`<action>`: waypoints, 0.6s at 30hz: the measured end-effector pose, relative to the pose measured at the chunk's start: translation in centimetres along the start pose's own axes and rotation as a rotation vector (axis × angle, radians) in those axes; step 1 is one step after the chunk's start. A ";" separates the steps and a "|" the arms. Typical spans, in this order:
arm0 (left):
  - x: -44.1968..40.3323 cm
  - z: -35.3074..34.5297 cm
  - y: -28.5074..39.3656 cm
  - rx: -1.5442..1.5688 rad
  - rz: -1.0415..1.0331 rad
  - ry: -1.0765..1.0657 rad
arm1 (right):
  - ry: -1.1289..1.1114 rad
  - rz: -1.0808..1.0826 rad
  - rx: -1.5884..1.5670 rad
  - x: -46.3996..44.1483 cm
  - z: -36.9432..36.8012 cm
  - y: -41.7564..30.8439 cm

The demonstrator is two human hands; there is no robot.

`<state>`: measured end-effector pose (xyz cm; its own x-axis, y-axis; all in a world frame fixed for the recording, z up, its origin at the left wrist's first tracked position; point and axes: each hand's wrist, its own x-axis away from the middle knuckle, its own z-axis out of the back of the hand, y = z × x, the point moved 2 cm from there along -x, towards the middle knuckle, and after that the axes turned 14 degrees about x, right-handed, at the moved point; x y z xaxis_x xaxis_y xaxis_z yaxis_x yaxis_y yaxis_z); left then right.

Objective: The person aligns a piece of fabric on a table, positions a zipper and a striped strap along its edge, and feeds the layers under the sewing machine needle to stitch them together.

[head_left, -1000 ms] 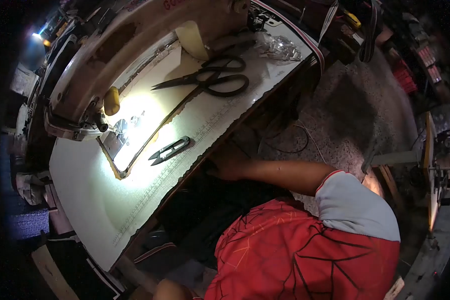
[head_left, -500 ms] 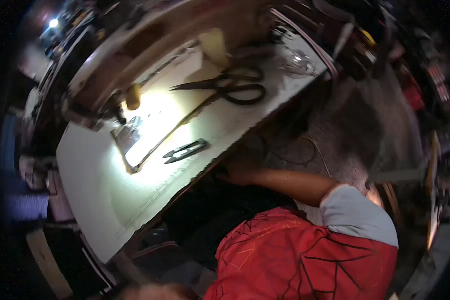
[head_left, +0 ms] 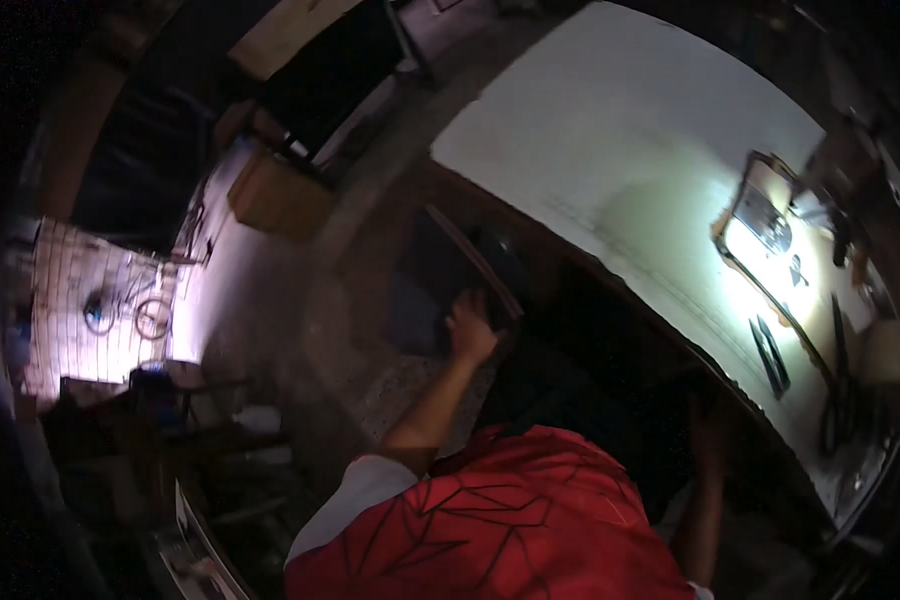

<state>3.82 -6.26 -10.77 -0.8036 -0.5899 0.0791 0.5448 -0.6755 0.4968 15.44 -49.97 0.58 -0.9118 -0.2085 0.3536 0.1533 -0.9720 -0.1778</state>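
Observation:
My left hand (head_left: 473, 328) reaches down past the white table's near edge, fingers apart. They are at a dark, flat piece (head_left: 435, 285) with a reddish strip along one side; whether they touch it, I cannot tell. My right hand (head_left: 710, 425) is low beside the table's edge, dim and blurred, so its fingers do not show clearly. On the white table (head_left: 610, 130), thread snips (head_left: 770, 355) lie in the lamp light near a sewing machine's metal plate (head_left: 765, 220). Large black scissors (head_left: 838, 400) rest farther right, partly in shadow.
The sewing machine's dark body (head_left: 850, 160) stands at the right. A brown box (head_left: 280, 195) sits on the floor at the upper left. Beyond it, a bicycle (head_left: 125, 312) shows on brightly lit paving. Dark clutter (head_left: 170, 420) fills the lower left.
The view has swung left, so the table and its tools now appear on the right. My left hand has come into full view beside the dark piece.

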 end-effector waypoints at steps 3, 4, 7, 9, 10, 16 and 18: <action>0.3 -3.2 -1.1 -0.025 -0.041 -0.012 | -0.085 -0.141 -0.002 0.5 0.0 0.1; 0.1 -4.2 -1.9 -0.009 -0.097 -0.003 | -0.054 -0.123 -0.037 0.4 -0.6 0.5; -0.5 -3.6 -2.5 0.068 -0.137 -0.014 | -0.025 -0.106 -0.078 -0.3 -2.2 1.9; -0.8 -2.9 -3.0 0.178 -0.147 -0.043 | -0.032 -0.104 -0.076 0.2 -2.2 2.2; -1.4 -3.4 -4.4 0.255 -0.148 -0.071 | -0.054 -0.121 -0.066 0.2 -1.6 1.6; -2.1 2.9 -4.2 0.897 0.597 -0.027 | -0.232 -0.263 0.013 0.4 1.6 -1.2; -2.3 3.3 -7.4 1.200 0.681 0.252 | -0.296 -0.307 -0.037 0.7 1.9 -1.5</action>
<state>0.81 1.56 -11.76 -0.3345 -0.7936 0.5083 0.1683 0.4804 0.8608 15.29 -48.86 2.79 -0.7636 0.0632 0.6426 -0.1270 -0.9905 -0.0536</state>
